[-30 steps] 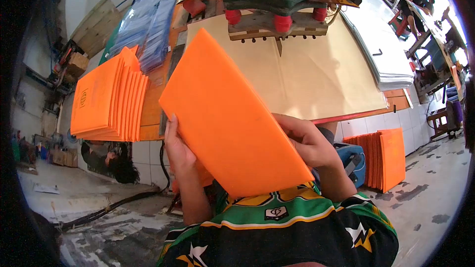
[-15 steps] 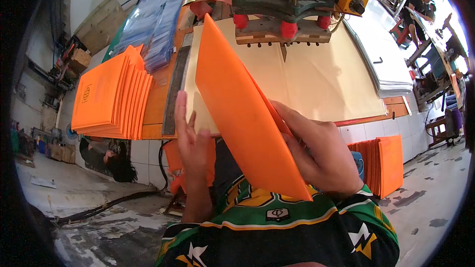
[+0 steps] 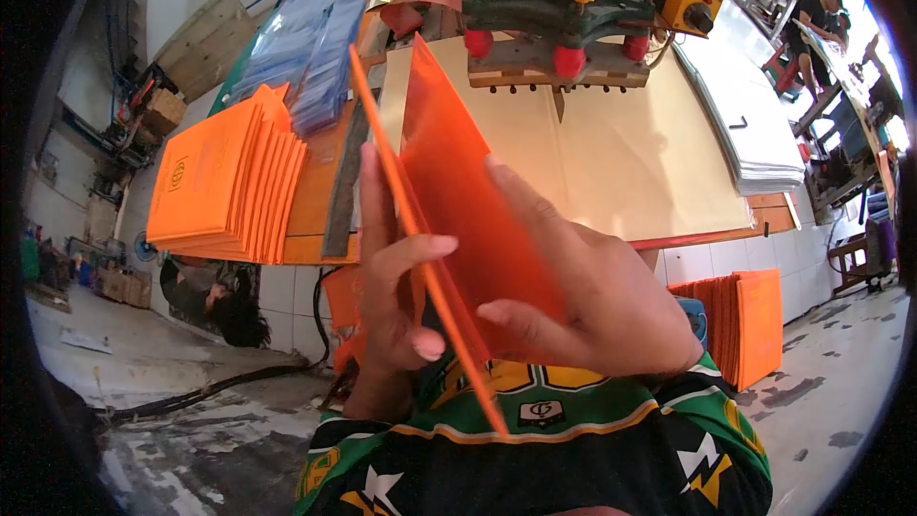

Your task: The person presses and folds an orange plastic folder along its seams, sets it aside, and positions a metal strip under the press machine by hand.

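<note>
An orange folder [image 3: 449, 196] stands partly opened in front of my chest, its two covers spread apart at the top. My left hand [image 3: 387, 272] is wrapped round the left cover, fingers on both sides of its edge. My right hand [image 3: 597, 291] lies against the right cover, its thumb and fingers apart on the surface. Behind the folder is a cream sheet [image 3: 611, 153] on the table, below a press head [image 3: 559, 62] with red knobs. A stack of orange folders [image 3: 224, 177] sits on the table at the left.
Clear plastic sleeves [image 3: 306, 57] lie at the back left. White sheets [image 3: 750, 124] are piled at the right of the table. More orange folders [image 3: 755, 325] stand low at the right. One person lies at the lower left; people are at a far bench, upper right.
The folder has turned from its flat outer face to edge-on and its covers have parted. My left hand left it, then took hold of the left cover. My right hand moved onto the right cover.
</note>
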A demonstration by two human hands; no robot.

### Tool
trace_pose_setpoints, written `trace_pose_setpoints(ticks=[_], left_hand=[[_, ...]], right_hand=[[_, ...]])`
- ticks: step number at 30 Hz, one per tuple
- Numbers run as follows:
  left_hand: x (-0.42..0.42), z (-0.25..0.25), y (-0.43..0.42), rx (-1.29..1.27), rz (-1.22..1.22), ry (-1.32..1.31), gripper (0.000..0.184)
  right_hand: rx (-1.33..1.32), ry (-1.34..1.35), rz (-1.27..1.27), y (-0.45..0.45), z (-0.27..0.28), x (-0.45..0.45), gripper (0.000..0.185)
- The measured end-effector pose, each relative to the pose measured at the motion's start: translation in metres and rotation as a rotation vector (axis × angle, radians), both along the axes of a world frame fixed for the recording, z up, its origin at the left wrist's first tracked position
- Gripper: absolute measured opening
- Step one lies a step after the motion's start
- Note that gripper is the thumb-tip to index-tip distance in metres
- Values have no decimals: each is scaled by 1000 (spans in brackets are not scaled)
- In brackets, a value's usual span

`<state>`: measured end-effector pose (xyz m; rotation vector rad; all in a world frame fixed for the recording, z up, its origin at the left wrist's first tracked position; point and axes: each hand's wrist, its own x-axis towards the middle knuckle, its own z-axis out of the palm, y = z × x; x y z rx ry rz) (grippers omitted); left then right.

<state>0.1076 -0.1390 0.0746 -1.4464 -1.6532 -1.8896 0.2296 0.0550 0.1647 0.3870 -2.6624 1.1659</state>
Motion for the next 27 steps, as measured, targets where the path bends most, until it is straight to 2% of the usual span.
trace_pose_setpoints(ticks=[2,4,6,7,9,10,11,12,15,17,21,23,27], left_hand=[[-1,1,0,97,10,-14,75],[-8,-1,-9,359,-84,-42,70],[0,-1,-32,403,37,-125,59],[-3,-6,-50,383,43,-129,53],[-15,-27,-111,339,-139,-247,46],[-13,-29,-120,339,-177,-311,45],[-12,-31,-130,342,-213,-377,45],[-6,-28,-124,370,-98,-396,47],[-13,-50,-141,490,-124,-400,53],[-10,-50,-148,587,-155,-592,56],[-4,-31,-150,726,-210,-880,67],[3,-18,-154,282,112,-685,70],[7,-14,-173,260,219,-674,70]], right_hand=[[-64,-164,-64,7,2,3,85],[-195,-236,-119,16,-3,7,81],[-306,-257,-151,27,-20,8,78],[-175,-63,-120,33,-34,7,74],[-48,121,-86,42,-46,14,70],[-134,-22,-60,45,-47,20,65],[-221,-164,-34,48,-47,25,61],[-226,-171,-31,49,-46,27,61],[-312,-268,-50,52,-50,33,52],[-301,-152,48,58,-62,32,45],[-302,-212,4,55,-58,33,41],[-366,-289,-78,53,-57,31,41],[-343,-218,-110,51,-65,23,45]])
